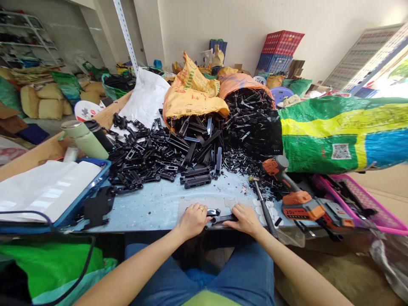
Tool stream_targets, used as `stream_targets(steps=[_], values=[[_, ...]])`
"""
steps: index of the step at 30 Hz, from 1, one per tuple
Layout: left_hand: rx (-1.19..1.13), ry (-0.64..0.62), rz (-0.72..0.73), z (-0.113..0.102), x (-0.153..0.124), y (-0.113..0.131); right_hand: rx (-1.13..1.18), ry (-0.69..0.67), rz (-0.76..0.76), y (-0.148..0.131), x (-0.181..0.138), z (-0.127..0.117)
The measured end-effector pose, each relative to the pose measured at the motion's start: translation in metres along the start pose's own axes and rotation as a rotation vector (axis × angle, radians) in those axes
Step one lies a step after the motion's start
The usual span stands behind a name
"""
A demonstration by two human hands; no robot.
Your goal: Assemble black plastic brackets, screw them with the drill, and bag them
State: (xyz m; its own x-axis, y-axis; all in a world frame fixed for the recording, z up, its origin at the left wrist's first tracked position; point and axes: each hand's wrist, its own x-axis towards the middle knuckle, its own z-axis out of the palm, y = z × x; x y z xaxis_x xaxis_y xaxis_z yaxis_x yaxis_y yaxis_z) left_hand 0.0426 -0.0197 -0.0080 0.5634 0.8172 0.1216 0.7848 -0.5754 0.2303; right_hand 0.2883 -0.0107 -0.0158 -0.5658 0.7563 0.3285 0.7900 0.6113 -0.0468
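Both curled hands [194, 220] grip a black part [222, 219]; its long axis runs sideways (along the tabletop's [137, 214] edge).

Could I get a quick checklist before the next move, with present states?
1. Left hand at the black part: ok, touching it.
2. Right hand at the same part: ok, over its right end.
3. Hammer and power tool put down: ok, both lie to the right.
4. Small fasteners contained: not ok, heaped loose.
5. Black part fully assembled: cannot tell, partly covered.
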Motion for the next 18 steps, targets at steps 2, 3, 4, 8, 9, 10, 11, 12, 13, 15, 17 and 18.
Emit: stream_targets(steps=[2,3,4,8,9,10,11,12,13,15,17,18], values=[[-0.012,0.011,-0.013,-0.009,0.001,-0.002,0.017,-0.002,-0.025,0.002,0.007,-0.008],[-0.036,0.028,-0.019,-0.017,-0.001,-0.001,0.061,-0.005,-0.045,0.0,0.011,-0.017],[-0.084,0.051,-0.017,-0.026,-0.004,0.001,0.137,-0.022,-0.078,-0.003,0.014,-0.03],[-0.493,0.159,0.075,-0.068,-0.027,0.029,0.663,-0.126,-0.179,-0.031,0.022,-0.084],[-0.601,0.178,0.075,-0.075,-0.033,0.038,0.799,-0.139,-0.151,-0.043,0.023,-0.091],[-0.693,0.209,0.062,-0.078,-0.037,0.048,0.924,-0.14,-0.11,-0.056,0.024,-0.091],[-0.762,0.255,0.039,-0.079,-0.04,0.057,1.036,-0.119,-0.061,-0.07,0.024,-0.086],[-0.81,0.319,0.005,-0.076,-0.041,0.066,1.132,-0.057,-0.003,-0.084,0.026,-0.077],[-0.835,0.399,-0.037,-0.072,-0.04,0.072,1.212,0.045,0.062,-0.097,0.029,-0.063],[-0.808,0.546,-0.082,-0.059,-0.034,0.078,1.267,0.358,0.233,-0.114,0.04,-0.029],[-0.675,0.571,-0.048,-0.043,-0.023,0.07,1.216,0.55,0.326,-0.111,0.059,0.002],[-0.573,0.538,-0.015,-0.036,-0.017,0.061,1.166,0.544,0.307,-0.1,0.071,0.014]])
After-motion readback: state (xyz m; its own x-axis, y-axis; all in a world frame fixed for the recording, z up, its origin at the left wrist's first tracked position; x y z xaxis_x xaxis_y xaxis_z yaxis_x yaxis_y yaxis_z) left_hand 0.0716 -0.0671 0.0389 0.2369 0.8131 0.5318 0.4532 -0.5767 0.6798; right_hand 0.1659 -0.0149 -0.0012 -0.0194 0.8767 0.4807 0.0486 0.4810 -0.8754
